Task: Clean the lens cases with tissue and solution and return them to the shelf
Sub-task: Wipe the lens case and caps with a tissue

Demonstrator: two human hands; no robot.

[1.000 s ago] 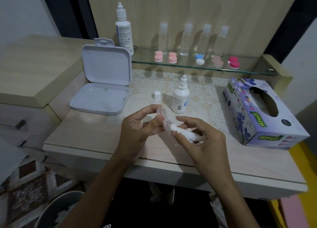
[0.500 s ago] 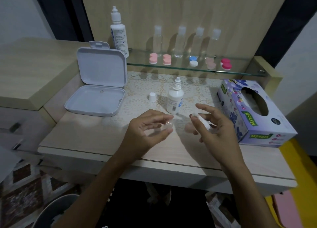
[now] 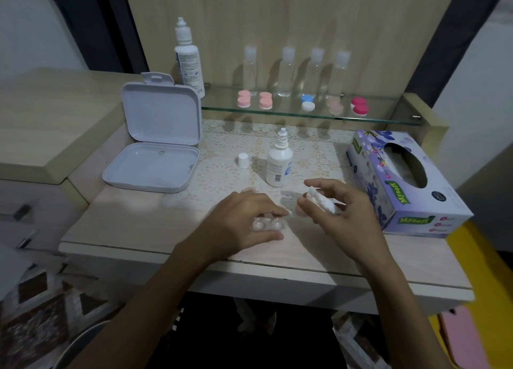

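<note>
Left hand: the left hand (image 3: 238,219) is laid over the clear lens case (image 3: 268,225), which is pinched between curled fingers and thumb.
Lens case: it is set flat on the table (image 3: 133,224) under that hand, with its two round cups seen open at the top.
Right hand: the right hand (image 3: 344,210) is kept just beside the left one, a little above the table.
Tissue: a small white tissue wad (image 3: 319,200) is pinched by the right fingers and thumb.
Solution: the small white bottle (image 3: 279,163) is stood upright just behind both hands, and its cap (image 3: 243,160) is set beside it.
Tissue box: the purple box (image 3: 399,182) is placed just to the right of the right hand.
Shelf: more lens cases (image 3: 305,103) are lined up on the glass shelf (image 3: 222,109), well behind the hands.
White box: an open white box (image 3: 155,146) is seen far to the left of the left hand.
</note>
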